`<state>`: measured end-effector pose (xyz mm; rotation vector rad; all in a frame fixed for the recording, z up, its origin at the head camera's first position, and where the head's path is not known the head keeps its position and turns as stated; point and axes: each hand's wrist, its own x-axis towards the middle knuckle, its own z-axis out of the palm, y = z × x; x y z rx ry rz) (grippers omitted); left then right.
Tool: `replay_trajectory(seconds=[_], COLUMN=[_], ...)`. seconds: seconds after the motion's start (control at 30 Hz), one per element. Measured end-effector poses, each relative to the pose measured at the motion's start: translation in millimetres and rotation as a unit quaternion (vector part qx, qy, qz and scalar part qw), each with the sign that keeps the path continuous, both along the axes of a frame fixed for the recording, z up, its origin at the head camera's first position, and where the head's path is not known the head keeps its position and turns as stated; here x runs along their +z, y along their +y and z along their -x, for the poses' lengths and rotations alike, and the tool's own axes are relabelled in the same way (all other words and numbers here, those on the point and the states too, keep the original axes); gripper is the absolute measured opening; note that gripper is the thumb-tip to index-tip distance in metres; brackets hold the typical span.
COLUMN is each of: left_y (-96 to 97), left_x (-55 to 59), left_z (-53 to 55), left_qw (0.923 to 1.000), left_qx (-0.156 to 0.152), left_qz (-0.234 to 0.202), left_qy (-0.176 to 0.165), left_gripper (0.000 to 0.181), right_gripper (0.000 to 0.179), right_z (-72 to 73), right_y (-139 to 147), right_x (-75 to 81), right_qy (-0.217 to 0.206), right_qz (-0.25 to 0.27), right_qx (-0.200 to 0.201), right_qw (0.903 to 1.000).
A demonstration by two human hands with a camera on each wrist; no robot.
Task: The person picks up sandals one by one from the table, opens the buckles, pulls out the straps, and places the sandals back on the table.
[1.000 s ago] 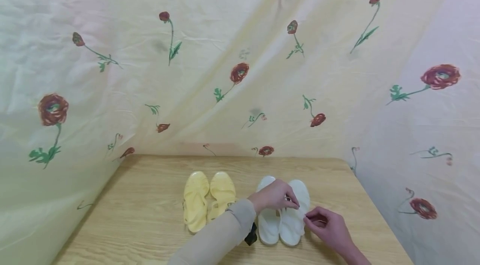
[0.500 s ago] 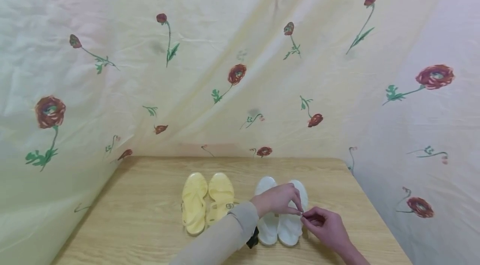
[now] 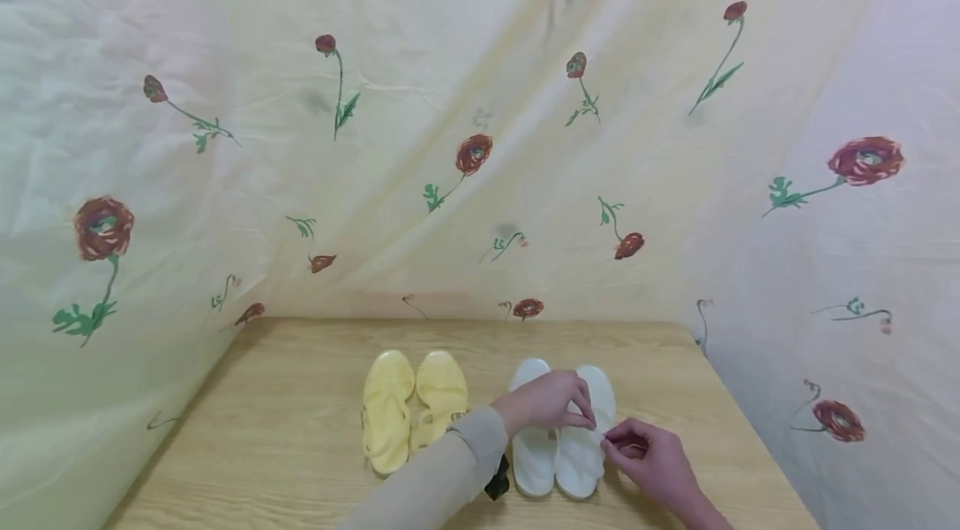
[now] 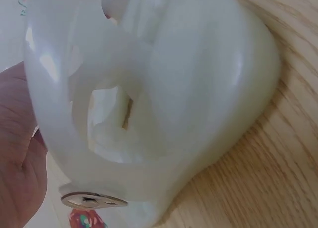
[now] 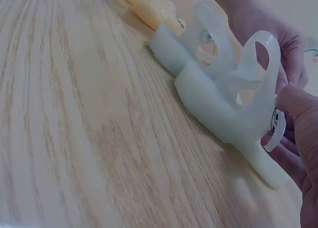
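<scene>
A pair of white jelly sandals, the left one (image 3: 534, 463) and the right one (image 3: 577, 463), stands on the wooden table. My left hand (image 3: 551, 401) reaches across both and pinches the ankle strap (image 5: 268, 54) of the right sandal. From the outer side, my right hand (image 3: 652, 459) holds the same strap between thumb and fingers, next to its small metal buckle (image 5: 275, 119). A loose strap end (image 5: 279, 136) curves out below that buckle. In the left wrist view, a sandal's straps and buckle (image 4: 92, 200) fill the middle, with part of a hand (image 4: 20, 153) behind them.
Left of the white pair stand yellow jelly sandals (image 3: 388, 417), partly behind my left sleeve (image 3: 442, 472). A black object (image 3: 498, 482) shows under that sleeve. Flower-printed cloth (image 3: 405, 180) encloses the table (image 3: 270, 413) at the back and sides.
My left fingertips moved right and down to meet the right fingertips at the strap, then drew slightly back left. My right hand shifted little. The sandals stay in place.
</scene>
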<state>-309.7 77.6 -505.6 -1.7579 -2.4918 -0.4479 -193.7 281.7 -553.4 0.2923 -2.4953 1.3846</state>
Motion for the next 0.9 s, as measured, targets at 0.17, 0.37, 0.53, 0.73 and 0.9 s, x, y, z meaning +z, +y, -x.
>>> replay_trajectory(seconds=[0.17,0.37,0.53,0.73,0.9], left_y=[-1.8,10.2,16.1,15.1,11.6], left_x=[5.8,15.9,14.2,11.3,8.6], left_z=[-7.1,-16.7,-17.3,-14.0,-13.0], left_qw=[0.9993,0.9898,0.9904,0.9896,0.993], left_qx=[0.021,0.017,0.02,0.007,-0.001], left_qz=[0.027,0.085,0.097,0.095,0.088], left_qy=[0.014,0.113,0.097,0.109,0.08], left_gripper=[0.012,0.015,0.011,0.012,0.013], right_gripper=[0.015,0.018,0.018,0.02,0.02], right_z=[1.0,2.4,2.6,2.3,1.7], right_y=[-2.0,0.2,1.2,-0.8,-3.6], right_x=[-0.5,-1.2,-1.5,0.6,0.1], right_qy=[0.021,0.024,0.019,0.011,0.018], right_qz=[-0.001,-0.008,-0.018,-0.015,-0.021], right_qx=[0.012,0.007,0.003,-0.009,-0.012], right_qw=[0.9997,0.9997,0.9997,0.9998,0.9996])
